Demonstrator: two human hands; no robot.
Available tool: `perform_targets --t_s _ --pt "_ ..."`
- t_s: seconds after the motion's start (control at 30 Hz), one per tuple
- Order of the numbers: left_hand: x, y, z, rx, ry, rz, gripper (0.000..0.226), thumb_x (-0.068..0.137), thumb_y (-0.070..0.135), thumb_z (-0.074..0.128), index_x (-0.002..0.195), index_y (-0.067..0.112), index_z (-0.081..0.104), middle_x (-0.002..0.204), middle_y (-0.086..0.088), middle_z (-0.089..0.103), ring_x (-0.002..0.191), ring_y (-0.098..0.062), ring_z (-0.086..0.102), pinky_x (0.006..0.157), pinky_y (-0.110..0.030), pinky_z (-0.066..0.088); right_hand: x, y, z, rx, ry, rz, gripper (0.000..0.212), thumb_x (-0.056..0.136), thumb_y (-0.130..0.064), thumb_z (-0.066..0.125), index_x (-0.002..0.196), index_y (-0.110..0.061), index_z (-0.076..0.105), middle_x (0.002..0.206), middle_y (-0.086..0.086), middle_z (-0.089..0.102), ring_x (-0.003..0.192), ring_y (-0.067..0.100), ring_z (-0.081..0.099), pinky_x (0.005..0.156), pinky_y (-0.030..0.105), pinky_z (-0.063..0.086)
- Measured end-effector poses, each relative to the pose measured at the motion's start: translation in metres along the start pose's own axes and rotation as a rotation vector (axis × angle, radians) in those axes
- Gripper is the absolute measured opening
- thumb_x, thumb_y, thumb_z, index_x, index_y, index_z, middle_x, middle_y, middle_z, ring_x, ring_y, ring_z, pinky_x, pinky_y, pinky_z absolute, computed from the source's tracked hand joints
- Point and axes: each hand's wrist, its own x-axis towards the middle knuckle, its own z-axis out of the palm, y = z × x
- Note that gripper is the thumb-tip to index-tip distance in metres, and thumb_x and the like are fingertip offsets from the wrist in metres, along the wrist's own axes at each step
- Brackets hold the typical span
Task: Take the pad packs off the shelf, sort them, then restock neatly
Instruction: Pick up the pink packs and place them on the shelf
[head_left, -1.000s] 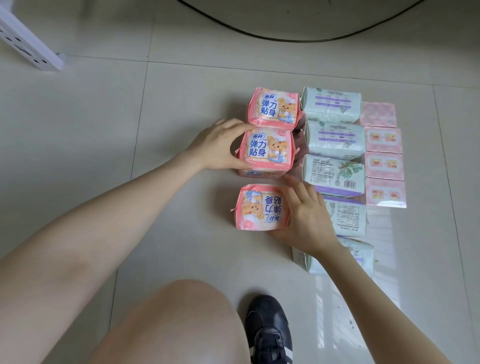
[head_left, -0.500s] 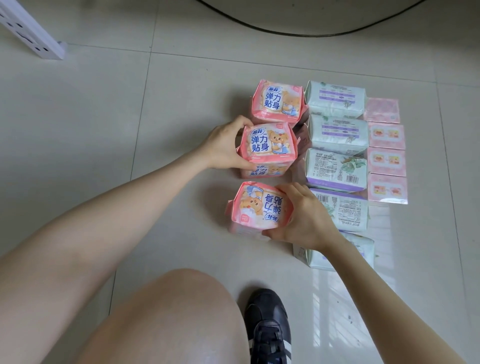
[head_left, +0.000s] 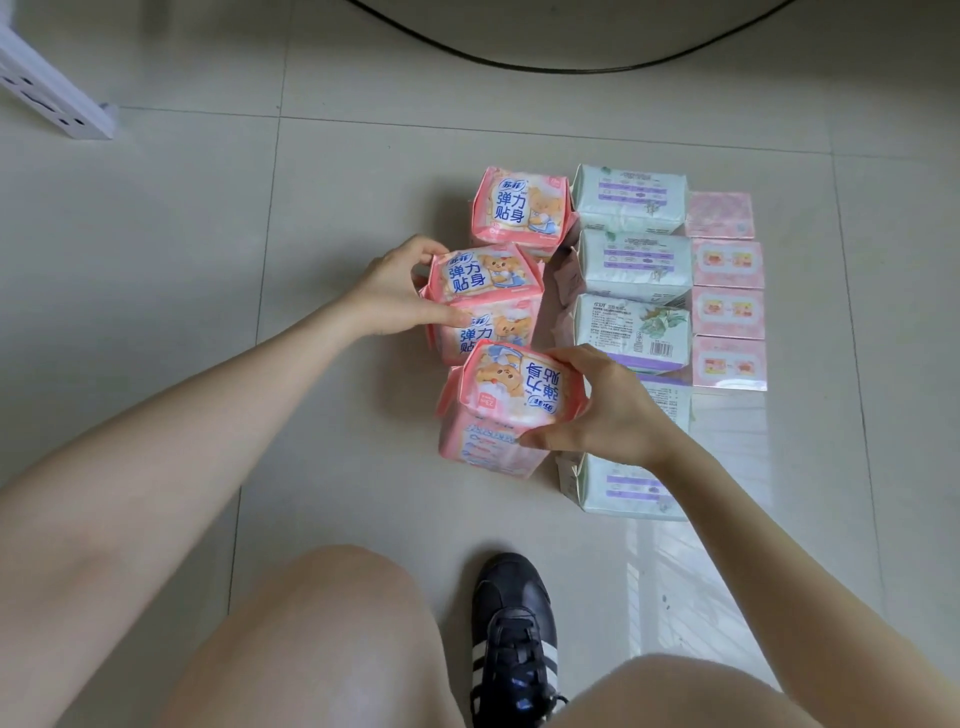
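Pad packs lie sorted in columns on the tiled floor. My left hand (head_left: 395, 291) grips a pink bear-print pack (head_left: 485, 278) that sits tilted on top of a second pink pack (head_left: 483, 338). My right hand (head_left: 602, 410) holds another pink pack (head_left: 511, 400), lifted and turned so its print reads upside down, just in front of those two. A further pink stack (head_left: 519, 210) stands at the far end of the column. To the right runs a column of mint-green packs (head_left: 631, 205), then a column of small pale-pink packs (head_left: 727, 312).
A white shelf post (head_left: 52, 98) slants in at the top left. A black cable (head_left: 571, 62) curves across the floor at the top. My bare knee (head_left: 322, 639) and a black shoe (head_left: 514, 629) are in the foreground. Open tile lies to the left.
My right hand has raised its pink pack off the floor and brought it closer to the middle stack. My left hand has tilted and lifted the top pack of that stack.
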Motion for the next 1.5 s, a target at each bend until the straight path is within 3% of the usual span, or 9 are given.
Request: perform_targets --t_s 0.2,0.5,0.83,0.97,1.1,1.2,1.27,1.37,1.5 --pt "-0.035 0.031 -0.026 -0.037 0.023 -0.082 0.073 0.054 0.033 0.091 0.116 0.031 0.051 0.124 0.008 0.06 0.115 -0.011 0.057 0.099 -0.04 0.048 -0.017 -0.027 -0.034 0.094 -0.039 0.093 0.074 0.053 -0.029 0.094 0.118 -0.023 0.058 0.106 -0.008 0.058 0.097 0.01 0.059 0.074 0.015 0.044" --pt "-0.099 0.127 -0.091 -0.039 0.072 -0.178 0.094 0.034 0.055 0.085 0.118 0.03 0.051 0.125 0.008 0.061 0.114 -0.009 0.059 0.099 -0.041 0.049 -0.061 -0.113 -0.109 0.174 -0.106 0.127 0.056 0.056 -0.023 0.093 0.103 -0.029 0.062 0.093 -0.013 0.06 0.073 -0.012 0.057 0.052 0.006 0.043" --pt "-0.182 0.272 -0.181 -0.037 0.133 -0.194 0.089 0.035 0.054 0.085 0.114 0.035 0.051 0.126 0.008 0.059 0.112 -0.008 0.059 0.096 -0.04 0.051 -0.123 -0.242 -0.224 0.138 -0.152 0.073 0.057 0.056 -0.03 0.093 0.103 -0.031 0.061 0.093 -0.017 0.061 0.076 -0.01 0.057 0.062 0.005 0.041" --pt "-0.219 0.336 -0.218 -0.052 0.148 -0.153 0.091 0.035 0.053 0.086 0.117 0.031 0.05 0.125 0.007 0.06 0.11 -0.011 0.061 0.097 -0.042 0.051 -0.153 -0.297 -0.274 0.102 -0.163 0.035 0.057 0.056 -0.031 0.093 0.104 -0.029 0.062 0.094 -0.013 0.062 0.082 0.004 0.06 0.067 0.018 0.046" --pt "-0.259 0.398 -0.256 -0.053 0.162 -0.094 0.092 0.035 0.053 0.085 0.117 0.032 0.05 0.12 0.012 0.06 0.108 -0.009 0.06 0.097 -0.039 0.05 -0.186 -0.349 -0.319 0.09 -0.127 -0.033 0.055 0.055 -0.027 0.094 0.093 -0.041 0.058 0.094 -0.018 0.062 0.077 -0.009 0.059 0.062 0.006 0.042" --pt "-0.292 0.441 -0.286 -0.033 0.167 -0.05 0.088 0.036 0.053 0.085 0.115 0.035 0.05 0.114 0.022 0.058 0.108 -0.006 0.059 0.096 -0.037 0.05 -0.212 -0.389 -0.349 0.07 -0.11 -0.063 0.057 0.056 -0.026 0.094 0.102 -0.031 0.061 0.092 -0.014 0.066 0.078 0.001 0.061 0.069 0.018 0.048" --pt "-0.316 0.469 -0.307 -0.023 0.183 -0.014 0.087 0.038 0.052 0.086 0.116 0.035 0.051 0.111 0.026 0.056 0.108 -0.006 0.058 0.094 -0.033 0.05 -0.229 -0.416 -0.368 0.053 -0.103 -0.101 0.053 0.056 -0.024 0.094 0.099 -0.025 0.064 0.083 -0.017 0.066 0.073 0.0 0.06 0.066 0.017 0.048" --pt "-0.352 0.507 -0.337 -0.024 0.208 0.05 0.075 0.051 0.035 0.093 0.113 0.036 0.052 0.115 0.02 0.059 0.114 -0.011 0.058 0.093 -0.03 0.048 -0.259 -0.46 -0.395 0.024 -0.084 -0.15 0.054 0.057 -0.025 0.094 0.101 -0.025 0.063 0.082 -0.017 0.066 0.069 -0.007 0.06 0.061 0.009 0.043" --pt "-0.403 0.554 -0.377 -0.015 0.257 0.142 0.074 0.056 0.027 0.094 0.118 0.027 0.054 0.118 0.012 0.061 0.106 -0.004 0.061 0.086 -0.026 0.05 -0.298 -0.516 -0.427 -0.021 -0.059 -0.235 0.055 0.06 -0.026 0.093 0.106 -0.021 0.064 0.086 -0.013 0.065 0.073 -0.001 0.059 0.066 0.013 0.044"
